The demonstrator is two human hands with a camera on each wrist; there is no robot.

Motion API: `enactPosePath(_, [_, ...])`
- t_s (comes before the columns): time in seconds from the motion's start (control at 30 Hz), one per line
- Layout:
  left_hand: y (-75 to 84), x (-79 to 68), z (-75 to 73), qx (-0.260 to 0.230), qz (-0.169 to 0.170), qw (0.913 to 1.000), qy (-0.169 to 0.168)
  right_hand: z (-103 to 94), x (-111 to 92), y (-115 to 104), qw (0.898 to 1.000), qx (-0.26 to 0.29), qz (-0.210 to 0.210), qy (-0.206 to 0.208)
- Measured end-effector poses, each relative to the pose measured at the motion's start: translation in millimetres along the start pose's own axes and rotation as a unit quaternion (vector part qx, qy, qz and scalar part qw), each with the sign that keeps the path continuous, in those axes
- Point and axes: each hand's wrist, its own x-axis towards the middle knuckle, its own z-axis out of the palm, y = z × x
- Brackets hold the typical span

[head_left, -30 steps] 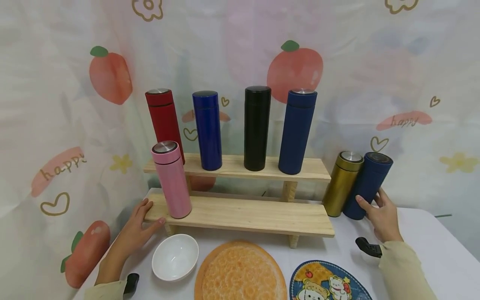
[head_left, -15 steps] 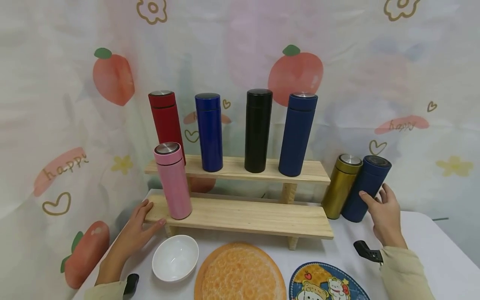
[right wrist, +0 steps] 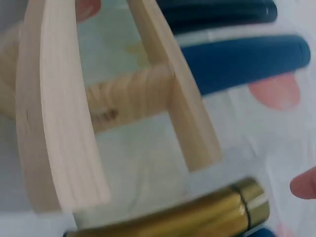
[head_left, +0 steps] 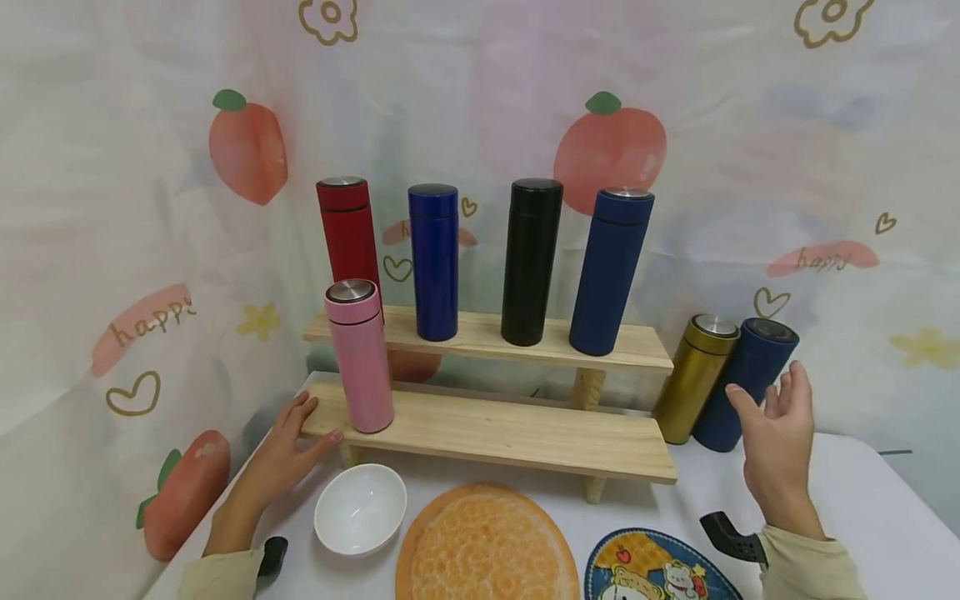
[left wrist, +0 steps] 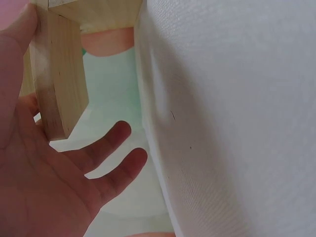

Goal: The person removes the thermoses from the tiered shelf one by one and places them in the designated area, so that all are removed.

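Note:
My left hand holds the left end of the two-tier wooden shelf, thumb at the front edge. In the left wrist view, two fingers stretch free past the board's end. A pink thermos stands on the lower board beside that hand. My right hand is raised with fingers spread, just right of a navy thermos standing on the table. Against that one leans close a gold thermos, by the shelf's right end. Only one fingertip shows in the right wrist view.
On the upper board stand a red thermos, a blue thermos, a black thermos and another navy thermos. In front lie a white bowl, a round orange mat and a blue patterned mat.
My right hand has let go of the navy thermos and drawn back toward me, its fingers spreading. The left hand stays on the shelf end. The head view has shifted slightly.

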Motion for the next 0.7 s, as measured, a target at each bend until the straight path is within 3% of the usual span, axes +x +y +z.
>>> enactPosePath(0.17, [0.5,0.6,-1.2,0.002,0.004,1.0,0.0,18.0,-14.5,-12.1,0.999,0.016,-0.018,-0.025])
enactPosePath(0.37, [-0.1,0.4,-2.9,0.003,0.006,1.0,-0.001,42.7,-31.2,-21.7,0.995,0.027,-0.048,-0.088])
enactPosePath(0.7, [-1.1,-1.3,-7.8,0.001,0.01,0.9999,-0.013,90.3,-62.1,-20.7,0.973,0.02,-0.072,-0.219])
